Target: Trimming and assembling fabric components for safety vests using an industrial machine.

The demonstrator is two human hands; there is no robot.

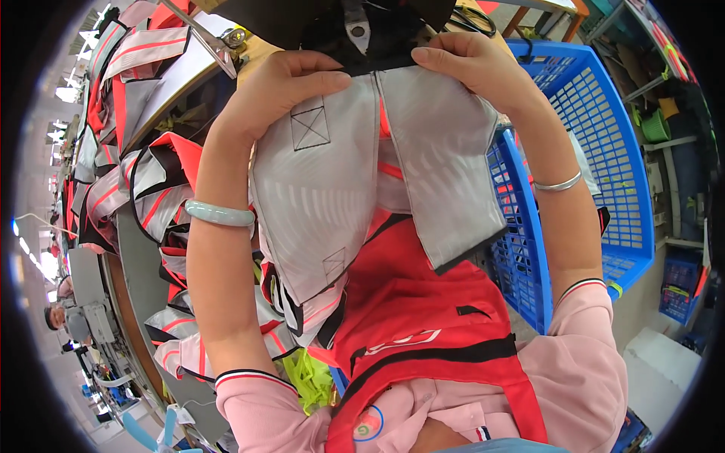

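A grey sewn fabric piece with two panels hangs down in front of my red apron. Dark stitched boxes mark its left panel, and black trim edges the bottom of the right one. My left hand is closed on its top edge, thumb on the cloth. On the other side, my right hand pinches the top edge near the right corner. Between and just beyond my hands sits the dark sewing machine, with a metal part showing. The fingertips of both hands are partly hidden behind the cloth.
A large blue plastic basket stands close by my right arm. Grey and red-striped fabric pieces are heaped along my left. Bright yellow-green strips lie by my left elbow. Far left, another person is near other machines.
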